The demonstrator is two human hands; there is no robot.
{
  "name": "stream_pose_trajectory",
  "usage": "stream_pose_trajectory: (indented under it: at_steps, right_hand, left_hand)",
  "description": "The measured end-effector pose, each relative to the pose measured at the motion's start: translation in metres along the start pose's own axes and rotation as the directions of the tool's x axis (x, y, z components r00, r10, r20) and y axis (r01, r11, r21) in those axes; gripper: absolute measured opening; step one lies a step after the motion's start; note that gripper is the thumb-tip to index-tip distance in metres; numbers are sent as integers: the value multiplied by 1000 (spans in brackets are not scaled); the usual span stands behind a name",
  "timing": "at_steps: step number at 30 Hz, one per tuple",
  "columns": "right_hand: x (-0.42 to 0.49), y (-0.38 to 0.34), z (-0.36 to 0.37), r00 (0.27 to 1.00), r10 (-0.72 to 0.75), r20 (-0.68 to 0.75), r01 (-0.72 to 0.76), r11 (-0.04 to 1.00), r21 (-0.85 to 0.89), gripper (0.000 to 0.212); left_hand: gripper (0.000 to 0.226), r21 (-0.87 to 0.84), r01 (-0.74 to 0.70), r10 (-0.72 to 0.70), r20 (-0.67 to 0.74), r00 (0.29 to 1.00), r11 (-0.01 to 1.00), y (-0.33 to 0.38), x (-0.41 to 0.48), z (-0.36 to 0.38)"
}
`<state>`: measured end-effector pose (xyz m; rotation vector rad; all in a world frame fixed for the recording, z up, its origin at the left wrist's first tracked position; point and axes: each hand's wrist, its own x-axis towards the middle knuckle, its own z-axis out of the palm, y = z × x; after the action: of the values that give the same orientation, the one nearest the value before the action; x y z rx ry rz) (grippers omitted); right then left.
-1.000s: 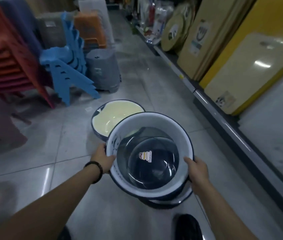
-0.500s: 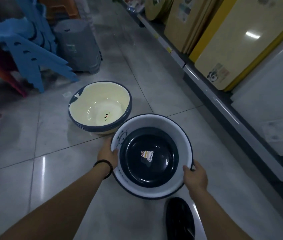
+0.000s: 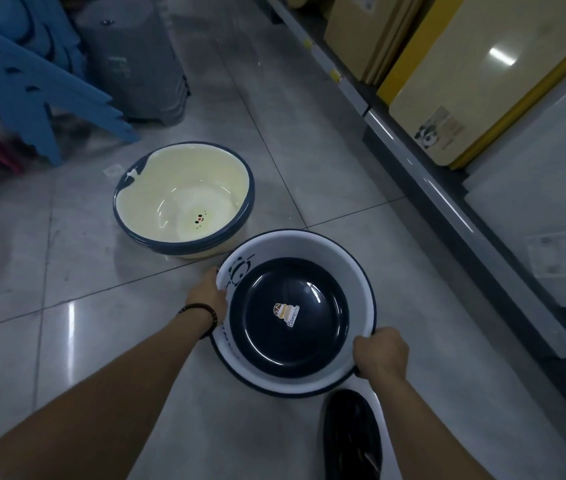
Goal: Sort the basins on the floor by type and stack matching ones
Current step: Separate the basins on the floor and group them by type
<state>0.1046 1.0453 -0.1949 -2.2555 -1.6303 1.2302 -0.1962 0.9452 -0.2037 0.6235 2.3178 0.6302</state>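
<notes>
A: How is the white basin (image 3: 350,271) held?

B: It is gripped at its dark rim by both hands. The left hand (image 3: 209,295) is closed on the left edge, beside the panda print. The right hand (image 3: 380,351) is closed on the near right edge. A wristband (image 3: 201,311) is worn on the left wrist.

A: What is seen inside it?

B: A navy bottom with a small sticker (image 3: 285,312) is seen. Whether this is a second basin nested inside cannot be told.

A: Where is the white basin located?

B: It is positioned low over the tiled floor (image 3: 49,271), just in front of a black shoe (image 3: 350,434). Whether it touches the floor cannot be told.

A: And the other basins?

B: A cream basin (image 3: 156,206) with a blue rim is set on the floor, just beyond and to the left of the white one. Several stacked rims are visible at its near edge, and a small face is printed on its bottom.

A: What surrounds the work area?

B: Blue stools (image 3: 25,77) and a grey stool stack (image 3: 136,60) are placed at the far left. Yellow boards (image 3: 482,81) are leaned on a shelf (image 3: 413,164) at the right.
</notes>
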Motion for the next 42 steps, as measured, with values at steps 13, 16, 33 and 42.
stream_pose_trajectory:
  at_steps: [13, 16, 33, 42]
  right_hand:
    - [-108, -130, 42, 880, -363, 307, 417, 899, -133, 20]
    - [-175, -175, 81, 732, -477, 488, 555, 832, -20, 24]
    - [-613, -212, 246, -138, -168, 976, 981, -158, 112, 31]
    - [-634, -146, 343, -34, 54, 998, 957, -286, 48, 48]
  left_hand:
    - [55, 679, -142, -188, 388, 902, 720, -14, -41, -156]
    - [48, 691, -108, -217, 367, 905, 715, -35, -83, -243]
    - [31, 213, 657, -644, -137, 753, 723, -445, -434, -414]
    - [54, -433, 805, -895, -12, 445, 406, -616, -454, -332]
